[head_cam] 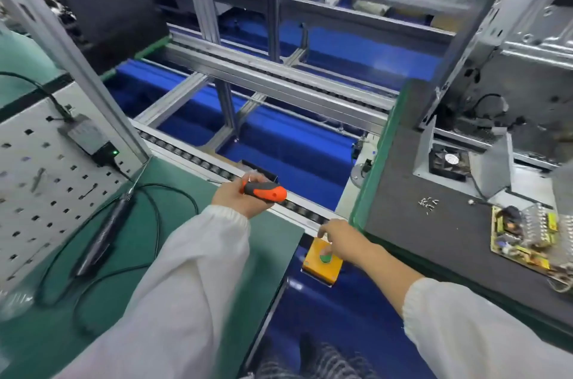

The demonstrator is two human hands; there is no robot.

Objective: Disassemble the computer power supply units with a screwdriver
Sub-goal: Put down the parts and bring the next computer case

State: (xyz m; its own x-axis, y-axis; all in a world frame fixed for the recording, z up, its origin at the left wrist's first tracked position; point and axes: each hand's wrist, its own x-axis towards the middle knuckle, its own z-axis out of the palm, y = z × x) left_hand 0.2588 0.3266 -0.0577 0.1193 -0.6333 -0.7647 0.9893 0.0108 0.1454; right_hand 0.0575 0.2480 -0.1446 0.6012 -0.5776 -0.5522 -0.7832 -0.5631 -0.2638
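Orange and black, the handle of the screwdriver (265, 192) lies across the palm of the left hand (240, 197), whose fingers are curled round it. The hand hovers over the roller rail (217, 166) at the far edge of the green surface (173, 192). I judge the tool is only parked there, kept ready while the other hand works.

The right hand (339, 239) reaches down to a yellow button box (313, 264) fixed in the gap between the two benches. Its fingers are loosely bent and hold nothing; one fingertip touches the green push button (325, 258). Probably this button commands the conveyor, so the person may be calling or sending a pallet, not unscrewing now.

The task's thing is on the right: on the dark grey mat (434, 239) stands an opened power supply casing (465, 158) with its black fan (448, 161) visible. A removed circuit board (527, 239) lies near the front of the mat, and a small heap of screws (429, 203) lies apart from both. So this unit seems mostly taken apart already.

Behind it a large metal computer chassis (511, 53) leans. On the left, an electric screwdriver (105, 233) with its black cable (155, 223) rests on the green surface, beside a perforated panel (31, 186) carrying a power adapter (90, 140). The cable loops could catch a sleeve.
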